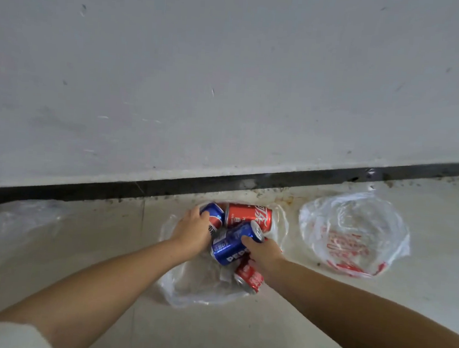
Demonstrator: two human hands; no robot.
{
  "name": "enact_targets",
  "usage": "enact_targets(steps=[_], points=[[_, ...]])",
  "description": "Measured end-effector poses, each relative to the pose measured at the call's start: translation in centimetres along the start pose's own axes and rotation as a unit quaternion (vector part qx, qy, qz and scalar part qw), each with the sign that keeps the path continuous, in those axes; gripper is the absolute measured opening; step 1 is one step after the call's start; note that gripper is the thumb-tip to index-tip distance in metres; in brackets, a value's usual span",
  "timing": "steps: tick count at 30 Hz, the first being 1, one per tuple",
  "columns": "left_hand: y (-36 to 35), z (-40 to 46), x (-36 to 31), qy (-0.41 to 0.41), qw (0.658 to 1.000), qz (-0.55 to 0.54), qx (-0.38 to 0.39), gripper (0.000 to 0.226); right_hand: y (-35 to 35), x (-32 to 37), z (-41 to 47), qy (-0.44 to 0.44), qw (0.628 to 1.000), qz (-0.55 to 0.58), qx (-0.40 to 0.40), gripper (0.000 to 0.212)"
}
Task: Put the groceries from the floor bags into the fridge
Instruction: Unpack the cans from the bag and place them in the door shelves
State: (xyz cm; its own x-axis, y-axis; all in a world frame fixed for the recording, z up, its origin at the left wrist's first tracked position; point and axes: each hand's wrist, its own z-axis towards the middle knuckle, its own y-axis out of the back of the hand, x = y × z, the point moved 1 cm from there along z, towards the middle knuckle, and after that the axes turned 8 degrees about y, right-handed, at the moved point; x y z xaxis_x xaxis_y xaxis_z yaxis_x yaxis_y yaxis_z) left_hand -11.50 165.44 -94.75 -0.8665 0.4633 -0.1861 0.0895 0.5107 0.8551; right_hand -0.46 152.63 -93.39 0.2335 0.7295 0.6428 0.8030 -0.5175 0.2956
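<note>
Four cans are lying in the clear bag (pixel 200 289) on the floor: the left hand (pixel 192 230) is gripping a blue can (pixel 215 216), the right hand (pixel 264 252) another blue can (pixel 234 243). They look rigid, smooth, probably slippery, best wrapped round the middle; the printed bag (pixel 355 236) is looking empty

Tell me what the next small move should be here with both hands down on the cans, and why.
Probably lift both blue cans. The left hand already grips the far blue can, and the right hand holds the near blue can, which lies across the others in the clear bag. Taking it first should free the two red cans beneath and beside it.
</note>
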Motion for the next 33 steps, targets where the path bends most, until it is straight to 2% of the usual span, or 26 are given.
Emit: enact_targets(steps=[3,6,8,10,12,17,19,23,27,33], points=[[-1.1,1.4,-0.6,0.062,0.998,-0.019,-0.001,0.063,-1.3,1.0,-0.1,-0.033,0.998,0.056,-0.007,0.03],[-2.4,3.2,-0.4,0.096,0.995,-0.029,0.01,0.077,-3.6,0.5,0.7,-0.029,0.994,0.104,-0.025,0.063],[-2.9,4.3,0.4,0.117,0.99,-0.078,0.031,0.086,-4.6,0.4,1.2,-0.014,0.992,0.116,-0.037,0.074],[-2.3,4.3,0.9,0.114,0.985,-0.121,0.049,0.09,-4.9,0.1,1.7,0.001,0.994,0.104,-0.035,0.073],[-1.7,3.3,1.3,0.111,0.975,-0.185,0.056,0.084,-4.5,0.2,1.2,0.019,0.995,0.097,-0.035,0.07],[2.5,-3.7,1.2,0.17,0.899,-0.394,0.086,0.065,-1.5,2.7,-3.4,0.04,0.989,0.139,-0.001,0.065],[5.4,-7.7,-0.2,0.181,0.886,-0.415,0.097,0.063,0.4,3.9,-6.9,0.033,0.988,0.153,-0.007,0.063],[12.6,-15.3,-4.2,0.154,0.889,-0.414,0.118,0.066,4.9,7.1,-15.1,0.056,0.992,0.113,-0.008,0.064],[20.1,-22.2,-7.4,0.114,0.902,-0.392,0.139,0.062,10.0,12.1,-24.3,0.067,0.996,0.051,0.013,0.054],[32.1,-32.2,-11.4,0.069,0.925,-0.338,0.16,0.067,18.3,18.7,-37.3,0.09,0.996,-0.001,-0.01,0.068]])
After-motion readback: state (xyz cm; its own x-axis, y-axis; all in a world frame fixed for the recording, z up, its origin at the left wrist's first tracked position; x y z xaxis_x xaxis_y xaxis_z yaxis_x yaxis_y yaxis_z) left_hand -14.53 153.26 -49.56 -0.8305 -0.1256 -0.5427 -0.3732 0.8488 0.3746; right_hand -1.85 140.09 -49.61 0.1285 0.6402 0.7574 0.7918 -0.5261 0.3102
